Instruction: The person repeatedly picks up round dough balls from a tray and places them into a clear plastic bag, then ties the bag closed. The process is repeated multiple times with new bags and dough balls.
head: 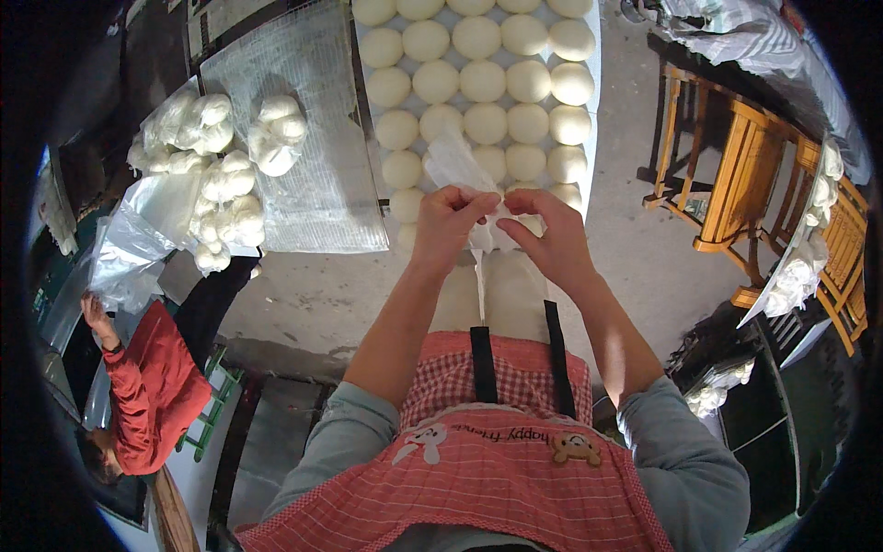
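Observation:
Both of my hands meet over the near end of a board covered in rows of round white buns (482,81). My left hand (459,214) pinches a thin, translucent plastic bag (455,162) between thumb and fingers. Close beside it, my right hand (548,224) has its thumb and index finger apart; its fingertips are near the bag's edge, and whether they grip it I cannot tell. The bag lies partly over the buns, its lower part hanging below my fingers.
Bagged white buns (224,176) sit on a plastic-covered table (317,172) at the left. A person in a red top (155,393) reaches towards plastic sheeting (131,255) there. Wooden folding chairs (735,179) and a board with more bags (797,272) stand at the right.

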A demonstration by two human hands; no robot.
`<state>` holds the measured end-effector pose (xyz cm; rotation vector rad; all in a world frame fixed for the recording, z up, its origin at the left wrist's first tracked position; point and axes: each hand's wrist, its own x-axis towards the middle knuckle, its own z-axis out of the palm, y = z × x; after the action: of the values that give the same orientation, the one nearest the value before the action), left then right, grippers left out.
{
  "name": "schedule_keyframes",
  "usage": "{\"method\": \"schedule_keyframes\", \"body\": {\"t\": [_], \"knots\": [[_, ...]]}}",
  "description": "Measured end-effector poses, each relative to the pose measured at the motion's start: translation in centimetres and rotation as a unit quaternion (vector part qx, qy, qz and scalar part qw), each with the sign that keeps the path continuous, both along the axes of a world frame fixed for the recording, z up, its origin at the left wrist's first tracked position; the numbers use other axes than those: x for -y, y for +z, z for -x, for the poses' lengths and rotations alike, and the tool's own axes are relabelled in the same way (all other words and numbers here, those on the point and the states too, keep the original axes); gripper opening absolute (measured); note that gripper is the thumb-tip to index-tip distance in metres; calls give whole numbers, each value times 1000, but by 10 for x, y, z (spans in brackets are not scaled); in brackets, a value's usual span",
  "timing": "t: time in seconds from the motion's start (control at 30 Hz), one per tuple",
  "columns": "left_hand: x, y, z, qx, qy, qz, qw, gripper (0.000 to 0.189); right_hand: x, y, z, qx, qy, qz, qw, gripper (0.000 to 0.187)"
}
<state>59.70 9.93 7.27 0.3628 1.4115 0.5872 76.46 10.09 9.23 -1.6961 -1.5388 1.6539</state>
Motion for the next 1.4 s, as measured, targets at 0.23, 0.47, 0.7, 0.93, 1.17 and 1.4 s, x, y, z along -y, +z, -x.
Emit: {"method": "schedule_keyframes", "body": {"t": [0.23, 0.47, 0.7, 0.93, 1.17, 1.4], "knots": [[-2, 3, 3, -61, -159, 38, 985, 21, -4, -12, 15, -145, -70, 157, 974, 33], [16, -3, 13, -20, -129, -103, 986, 25, -3, -9, 15, -84, -55, 127, 987, 22], [28, -3, 31, -21, -99, -27, 994, 22, 1, -3, 31, -127, -35, 173, 976, 24], [24, 11, 29, 66, -30, 15, 997, 32, 0, -11, 29, -208, -10, 203, 957, 18], [75, -18, 52, -313, -253, -226, 887, 21, -13, -74, -13, 245, 96, -136, 955, 14], [86, -32, 96, -461, -362, -12, 810, 14, -26, -148, -27, -156, -446, 208, 856, 14]]}}
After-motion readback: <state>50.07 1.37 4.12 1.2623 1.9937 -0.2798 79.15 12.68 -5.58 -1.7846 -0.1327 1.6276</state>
